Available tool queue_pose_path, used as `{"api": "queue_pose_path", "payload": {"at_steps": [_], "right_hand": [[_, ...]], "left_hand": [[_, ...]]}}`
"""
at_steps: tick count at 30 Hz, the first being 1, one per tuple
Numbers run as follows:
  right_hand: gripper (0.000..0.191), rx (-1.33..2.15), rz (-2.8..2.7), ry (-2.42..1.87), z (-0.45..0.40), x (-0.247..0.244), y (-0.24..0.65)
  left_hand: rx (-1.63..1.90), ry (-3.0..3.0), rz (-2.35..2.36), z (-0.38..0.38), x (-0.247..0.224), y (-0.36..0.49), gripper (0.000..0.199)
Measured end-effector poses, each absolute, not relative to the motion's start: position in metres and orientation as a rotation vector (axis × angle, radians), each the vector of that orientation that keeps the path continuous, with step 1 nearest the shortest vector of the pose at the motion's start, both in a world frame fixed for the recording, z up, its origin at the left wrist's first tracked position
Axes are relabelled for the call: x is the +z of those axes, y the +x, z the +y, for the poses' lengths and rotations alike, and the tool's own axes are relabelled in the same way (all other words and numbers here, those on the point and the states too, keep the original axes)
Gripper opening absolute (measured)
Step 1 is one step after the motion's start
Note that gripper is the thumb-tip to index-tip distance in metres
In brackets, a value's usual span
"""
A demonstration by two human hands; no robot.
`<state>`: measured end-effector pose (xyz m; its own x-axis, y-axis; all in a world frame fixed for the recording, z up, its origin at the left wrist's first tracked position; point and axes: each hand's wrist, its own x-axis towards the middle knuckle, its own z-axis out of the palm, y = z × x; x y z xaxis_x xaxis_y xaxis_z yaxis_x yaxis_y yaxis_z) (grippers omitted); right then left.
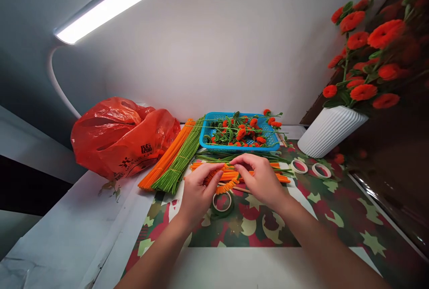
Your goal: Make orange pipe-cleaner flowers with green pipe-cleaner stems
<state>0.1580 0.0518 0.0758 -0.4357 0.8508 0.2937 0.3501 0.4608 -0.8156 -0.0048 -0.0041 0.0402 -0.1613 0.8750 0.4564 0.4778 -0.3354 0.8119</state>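
Over the patterned mat, my left hand [200, 187] is closed, thumb and fingers pinching a coiled orange pipe cleaner [228, 186] that curves out towards the right. My right hand [260, 179] is also closed in a pinch, its fingertips almost meeting the left ones. A bit of green shows between the two hands, by the right fingertips; whether it is a pipe cleaner or tape I cannot tell. Just below the coil lies a roll of green tape [221, 208]. Loose orange pipe cleaners [281, 177] lie behind the hands, partly hidden by them.
Behind stands a blue basket [239, 148] of small orange flowers on green stems. Orange [167, 155] and green pipe cleaner bundles [181, 159] lie beside a red plastic bag [124, 139]. Two tape rolls [299, 167] and a white vase [330, 131] are on the right.
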Motion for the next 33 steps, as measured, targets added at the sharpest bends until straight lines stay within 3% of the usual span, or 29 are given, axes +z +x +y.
{"api": "queue_pose_path", "payload": {"at_steps": [4, 13, 24, 30, 33], "right_hand": [[0.020, 0.778, -2.086, -0.954, 0.055, 0.076, 0.162], [0.021, 1.062, -2.161, -0.988, 0.060, 0.085, 0.172], [0.021, 1.135, -2.147, -0.979, 0.058, 0.083, 0.168], [0.018, 1.117, -1.846, -1.075, 0.064, 0.075, 0.167], [0.019, 1.140, -1.792, -1.091, 0.065, 0.073, 0.167]], "left_hand": [[1.427, 1.793, 1.482, -0.003, 0.040, -0.006, 0.019], [1.422, 1.740, 1.460, -0.003, 0.038, -0.006, 0.020], [1.367, 1.740, 1.407, -0.004, 0.037, -0.004, 0.022], [1.521, 1.291, 1.364, -0.004, 0.040, 0.004, 0.044], [1.617, 1.106, 1.385, -0.003, 0.041, 0.005, 0.042]]}}
